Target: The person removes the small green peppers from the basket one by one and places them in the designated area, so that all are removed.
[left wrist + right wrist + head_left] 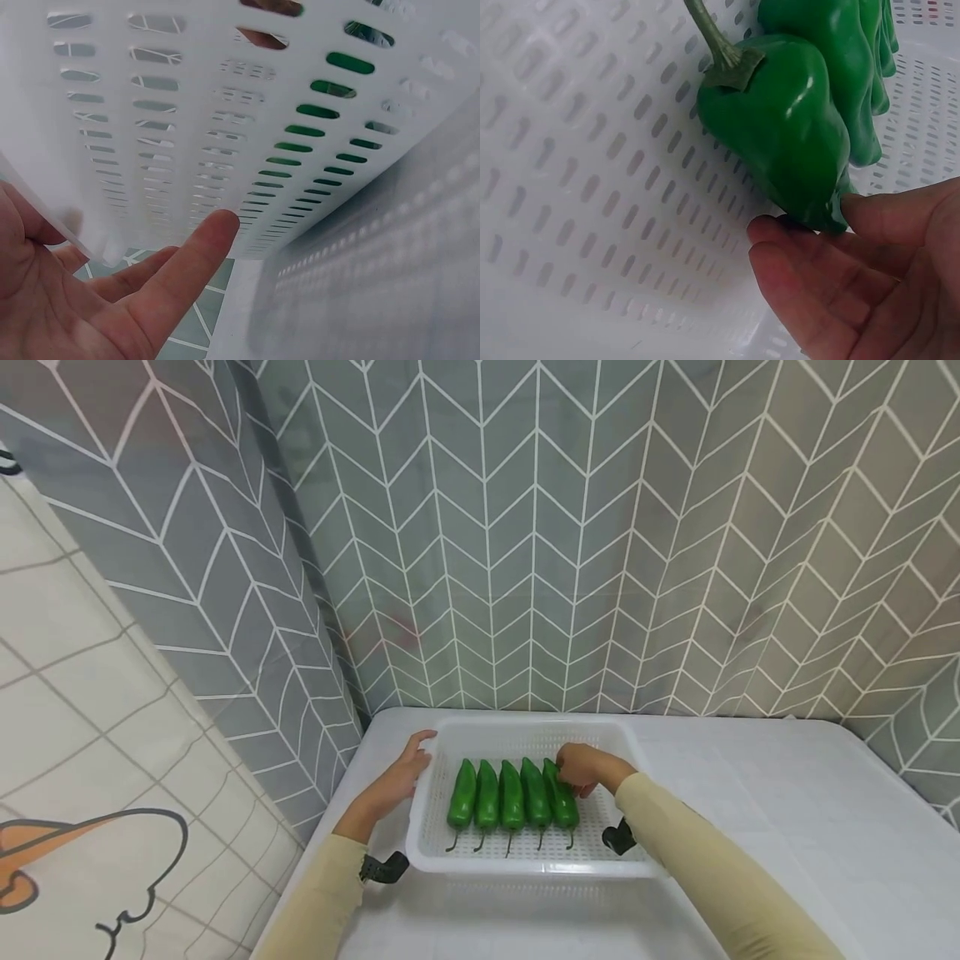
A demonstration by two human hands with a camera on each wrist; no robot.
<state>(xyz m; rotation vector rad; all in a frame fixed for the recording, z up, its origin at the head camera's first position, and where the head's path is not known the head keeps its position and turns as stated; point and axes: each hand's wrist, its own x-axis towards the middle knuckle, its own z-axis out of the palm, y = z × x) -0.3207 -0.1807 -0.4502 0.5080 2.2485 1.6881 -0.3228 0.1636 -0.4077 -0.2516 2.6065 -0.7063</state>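
Several glossy green peppers [512,797] lie side by side in a white perforated plastic basket [525,866], stems toward the near side. My right hand [583,768] is at the rightmost pepper [562,802]. In the right wrist view, the thumb and fingers of that hand [870,277] pinch the tip of this pepper [780,127], which rests against its neighbour. At the basket's left rim is my left hand [405,770]. The left wrist view shows this hand [112,307] with fingers extended along the outside of the basket wall [180,112], the thumb by the rim.
The basket stands on a table with a white cover [772,810]. A grey curtain with white chevron lines [525,527] hangs behind the table. To the left is a white tiled surface with a cartoon drawing [90,860]. Black straps with camera mounts [386,867] sit on both wrists.
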